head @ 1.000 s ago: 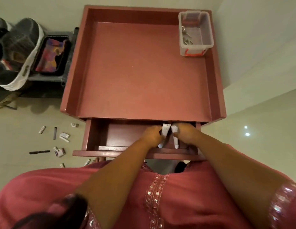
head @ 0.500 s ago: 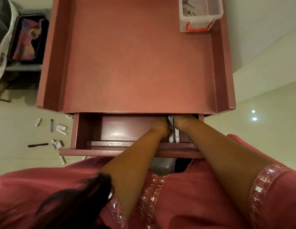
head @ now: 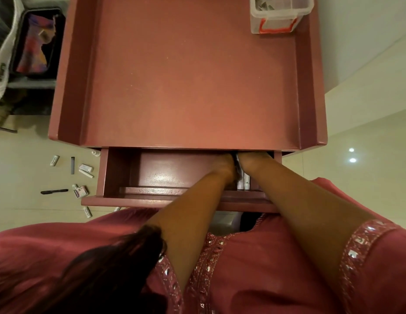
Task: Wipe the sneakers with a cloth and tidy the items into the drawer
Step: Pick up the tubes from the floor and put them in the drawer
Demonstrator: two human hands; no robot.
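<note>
1. Head view, hands first: both forearms reaching down into the open drawer (head: 111, 173) of the pink table (head: 193, 82), wrists nearly touching.
2. Left hand (head: 224, 164) pushed deep toward the drawer's back right, fingers tucked under the tabletop edge, so can't tell if curled or flat.
3. Right hand (head: 254, 158) right beside it, same story: fingertips hidden under the lip, grip can't be made out.
4. White tubes (head: 244, 183) lying between the two wrists on the drawer floor, right side, ends pointing at the drawer front.
5. Sneaker (head: 3, 64) way off at the top left edge, next to a black tray (head: 36, 41) with colourful stuff in it.
6. Small tubes and boxes (head: 81, 191) plus a black pen (head: 54, 191) scattered on the floor left of the drawer; clear plastic box (head: 276, 17) in the table's far right corner.
7. Versus a second ago: tubes held up and upright in the fingers then, now down flat inside; hands gone further in under the tabletop; view shifted closer, sneaker mostly out of shot.
</note>
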